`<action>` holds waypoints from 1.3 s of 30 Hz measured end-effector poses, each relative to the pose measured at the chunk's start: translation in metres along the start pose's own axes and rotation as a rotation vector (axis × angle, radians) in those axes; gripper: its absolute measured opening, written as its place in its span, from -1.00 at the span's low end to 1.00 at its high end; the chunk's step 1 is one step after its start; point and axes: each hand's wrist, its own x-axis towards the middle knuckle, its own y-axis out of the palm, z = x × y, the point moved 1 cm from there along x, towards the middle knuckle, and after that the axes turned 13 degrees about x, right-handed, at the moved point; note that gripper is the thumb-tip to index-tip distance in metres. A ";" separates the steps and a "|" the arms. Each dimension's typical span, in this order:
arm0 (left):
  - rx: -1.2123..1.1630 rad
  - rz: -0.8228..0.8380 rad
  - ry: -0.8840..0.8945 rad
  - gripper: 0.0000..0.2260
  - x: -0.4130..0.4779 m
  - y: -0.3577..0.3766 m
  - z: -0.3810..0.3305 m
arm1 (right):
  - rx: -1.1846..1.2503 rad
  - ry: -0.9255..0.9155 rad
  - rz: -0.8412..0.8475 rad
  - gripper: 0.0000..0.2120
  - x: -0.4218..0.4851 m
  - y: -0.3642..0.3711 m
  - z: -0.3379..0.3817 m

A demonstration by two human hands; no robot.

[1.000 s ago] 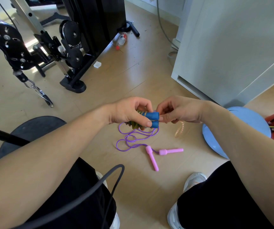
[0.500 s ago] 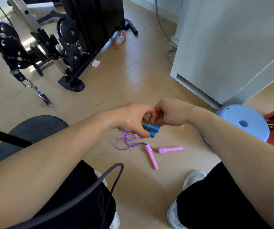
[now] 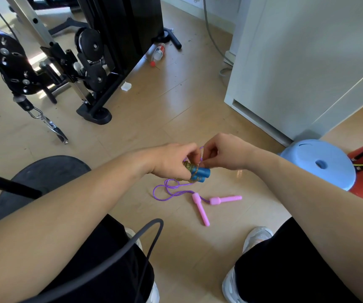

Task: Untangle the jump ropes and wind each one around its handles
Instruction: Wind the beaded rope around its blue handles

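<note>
My left hand (image 3: 174, 160) grips two blue handles (image 3: 201, 173) held side by side, with a greenish-yellow rope (image 3: 188, 168) wound around them. My right hand (image 3: 222, 153) is right beside it, its fingertips pinching the rope at the bundle's top. A second jump rope lies on the floor below: its purple cord (image 3: 167, 191) in loose loops, its two pink handles (image 3: 206, 204) splayed apart. One strand of purple cord rises up between my hands.
A black weight machine (image 3: 93, 62) stands at the back left, a white cabinet (image 3: 296, 62) at the back right. A light blue stool (image 3: 318, 162) is to the right, a dark round seat (image 3: 40, 178) to the left. A bottle (image 3: 157, 53) lies on the floor.
My right hand has moved from the handles' end to the top of the bundle. The free rope end that hung by my right hand is no longer visible.
</note>
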 end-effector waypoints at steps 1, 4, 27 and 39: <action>-0.018 0.003 0.007 -0.69 -0.001 -0.002 0.001 | -0.008 0.007 0.013 -0.84 0.000 0.001 0.000; -0.145 -0.014 0.084 -0.62 -0.005 -0.011 0.008 | -0.030 0.022 0.040 -0.84 0.000 0.005 0.000; -0.918 -0.423 -0.069 -0.65 0.016 0.000 0.007 | 0.162 -0.074 -0.245 -0.79 0.006 0.007 0.014; -0.459 -0.374 -0.084 -0.76 0.019 -0.007 0.035 | 0.074 -0.007 -0.040 -0.98 0.007 -0.006 -0.001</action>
